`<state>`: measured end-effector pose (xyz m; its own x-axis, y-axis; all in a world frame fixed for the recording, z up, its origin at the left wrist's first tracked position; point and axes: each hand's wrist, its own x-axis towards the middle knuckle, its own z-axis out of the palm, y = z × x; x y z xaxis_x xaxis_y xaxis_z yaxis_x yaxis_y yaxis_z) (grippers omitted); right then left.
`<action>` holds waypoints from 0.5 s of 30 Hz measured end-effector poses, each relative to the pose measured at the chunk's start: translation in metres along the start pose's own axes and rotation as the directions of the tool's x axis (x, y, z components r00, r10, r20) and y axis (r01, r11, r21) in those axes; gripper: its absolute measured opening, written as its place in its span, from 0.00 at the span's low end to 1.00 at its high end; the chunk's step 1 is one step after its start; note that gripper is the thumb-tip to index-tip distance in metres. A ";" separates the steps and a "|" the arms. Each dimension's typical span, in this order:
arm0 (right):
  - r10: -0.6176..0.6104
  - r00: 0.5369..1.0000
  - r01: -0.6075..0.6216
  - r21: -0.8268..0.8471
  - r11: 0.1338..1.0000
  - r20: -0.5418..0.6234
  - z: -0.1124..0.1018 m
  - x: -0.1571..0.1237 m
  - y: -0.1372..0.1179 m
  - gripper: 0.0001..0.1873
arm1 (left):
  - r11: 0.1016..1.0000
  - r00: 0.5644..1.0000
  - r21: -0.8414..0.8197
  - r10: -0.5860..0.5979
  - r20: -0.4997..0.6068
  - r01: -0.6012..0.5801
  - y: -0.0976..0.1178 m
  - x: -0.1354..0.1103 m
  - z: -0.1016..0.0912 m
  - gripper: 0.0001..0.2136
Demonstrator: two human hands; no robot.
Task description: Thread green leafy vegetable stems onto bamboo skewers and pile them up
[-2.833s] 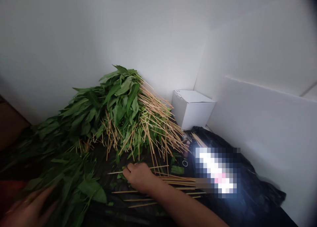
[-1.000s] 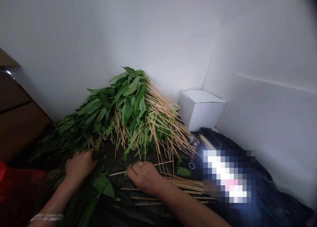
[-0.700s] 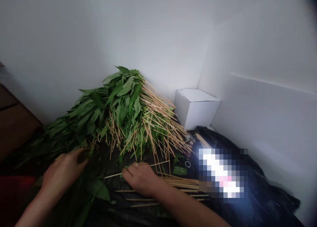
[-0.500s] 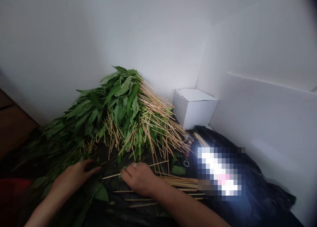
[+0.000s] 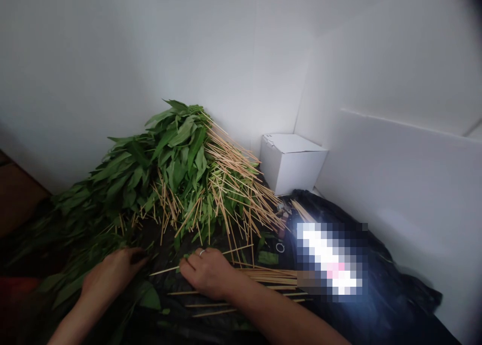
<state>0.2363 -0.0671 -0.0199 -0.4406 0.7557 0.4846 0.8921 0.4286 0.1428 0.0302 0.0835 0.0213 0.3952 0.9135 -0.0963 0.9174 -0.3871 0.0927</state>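
My right hand (image 5: 209, 274), with a ring on one finger, is closed around a thin wooden skewer (image 5: 163, 271), which sticks out on both sides of the fist. A bit of green shows by its fingertips. To the left, my left hand (image 5: 111, 272) is among loose green leaves, thumb and fingers drawn together. What it pinches, if anything, is hidden. A broad leaf (image 5: 149, 297) lies below that hand. Under and beside my right forearm are several loose skewers (image 5: 263, 274). Behind both hands rises a pile of leafy bundles (image 5: 181, 149) with skewers (image 5: 233, 159) jutting to the right.
A white box (image 5: 297, 166) stands against the wall in the back corner. Black plastic sheeting (image 5: 391, 264) covers the surface at right, with a bright, pixelated patch (image 5: 331, 259) on it. A small ring-shaped item (image 5: 280, 247) and leaf scraps (image 5: 268, 257) lie near the skewers.
The thumb and fingers of my left hand have come closer together. My right hand keeps its hold on the skewer. The whole view has shifted slightly.
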 end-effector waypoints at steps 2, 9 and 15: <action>0.002 1.000 -0.002 0.001 1.000 -0.004 0.000 0.000 0.000 0.09 | 1.000 1.000 0.011 0.009 0.004 -0.009 0.005 -0.003 -0.002 0.17; 0.010 1.000 -0.010 0.006 1.000 -0.011 0.001 0.000 0.000 0.10 | 0.996 0.980 0.084 0.010 -0.199 0.007 0.007 -0.004 0.002 0.17; 0.008 1.000 -0.008 0.009 1.000 0.003 -0.001 0.000 0.001 0.10 | 0.998 0.925 0.033 0.056 -0.377 -0.047 -0.004 0.002 0.003 0.17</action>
<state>0.2368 -0.0668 -0.0188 -0.4335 0.7608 0.4829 0.8948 0.4269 0.1308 0.0274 0.0864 0.0174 0.3989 0.8700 0.2898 0.8988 -0.4336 0.0646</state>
